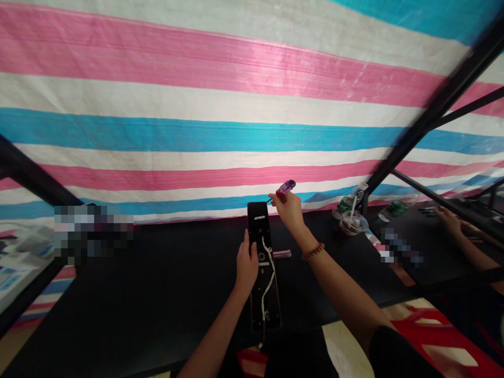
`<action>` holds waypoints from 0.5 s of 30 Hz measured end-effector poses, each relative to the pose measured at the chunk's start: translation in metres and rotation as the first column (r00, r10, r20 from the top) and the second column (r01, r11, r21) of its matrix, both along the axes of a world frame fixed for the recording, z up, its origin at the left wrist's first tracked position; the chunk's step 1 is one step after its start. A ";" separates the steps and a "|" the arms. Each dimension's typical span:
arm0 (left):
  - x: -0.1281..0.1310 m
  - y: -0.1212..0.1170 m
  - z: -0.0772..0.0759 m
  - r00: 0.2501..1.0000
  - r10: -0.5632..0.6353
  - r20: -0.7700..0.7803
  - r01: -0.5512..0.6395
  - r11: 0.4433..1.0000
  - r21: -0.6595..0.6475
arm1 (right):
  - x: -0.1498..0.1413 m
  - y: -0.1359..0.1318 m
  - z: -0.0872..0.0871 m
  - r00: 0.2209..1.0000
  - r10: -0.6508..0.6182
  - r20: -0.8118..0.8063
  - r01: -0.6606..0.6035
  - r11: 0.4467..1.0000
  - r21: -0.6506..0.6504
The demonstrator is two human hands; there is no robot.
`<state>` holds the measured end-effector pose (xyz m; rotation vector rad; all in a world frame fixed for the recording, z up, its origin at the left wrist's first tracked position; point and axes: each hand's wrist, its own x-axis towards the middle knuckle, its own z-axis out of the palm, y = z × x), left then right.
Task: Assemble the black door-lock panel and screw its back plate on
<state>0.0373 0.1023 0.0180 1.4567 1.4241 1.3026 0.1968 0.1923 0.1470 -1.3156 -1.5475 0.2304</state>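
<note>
A long black panel (262, 278) lies lengthwise on the black table (177, 283), at the lower centre of the frame. It carries a small white label (259, 217) near its upper end and a white cable (273, 273) running down its face; the cable's end extends past the panel's lower edge.

The left hand (247, 264) is placed on the panel's left edge, thumb and one finger extended; whether the remaining fingers grip the edge cannot be told. The right hand (289, 210) grasps a screwdriver (286, 186) with a purple and red handle. Its dark shaft points left to the panel's upper right corner; contact at the tip cannot be confirmed. A beaded bracelet (314, 252) is on the right wrist.

A pinkish, slender item (282, 254) lies just beside the panel's right edge. Right of centre, a clear cup (353, 223) with a straw stands in front of a bottle (346, 206) with a green label.

At the right of the frame, a second bottle (394, 210) lies on the adjoining table, and a co-worker's hand (449, 220) is visible beyond it. A striped sheet (236, 136) fills the upper frame. A red stool (441, 331) is at the lower right.
</note>
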 end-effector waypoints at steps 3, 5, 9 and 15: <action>0.000 0.000 -0.001 1.000 0.000 -0.013 0.000 1.000 -0.006 | 0.000 0.008 0.003 0.994 0.056 -0.091 -0.058 0.998 -0.017; 0.000 0.001 -0.002 1.000 0.002 -0.015 -0.002 1.000 -0.002 | -0.001 0.011 0.005 0.984 0.108 -0.143 -0.115 0.993 -0.040; -0.001 0.001 -0.003 1.000 -0.001 -0.009 0.001 1.000 0.016 | -0.002 0.017 0.005 0.976 0.150 -0.159 -0.161 0.985 -0.056; -0.001 0.002 -0.004 1.000 -0.010 -0.022 0.010 1.000 0.010 | -0.002 0.021 0.000 0.987 0.070 -0.147 -0.079 0.995 -0.063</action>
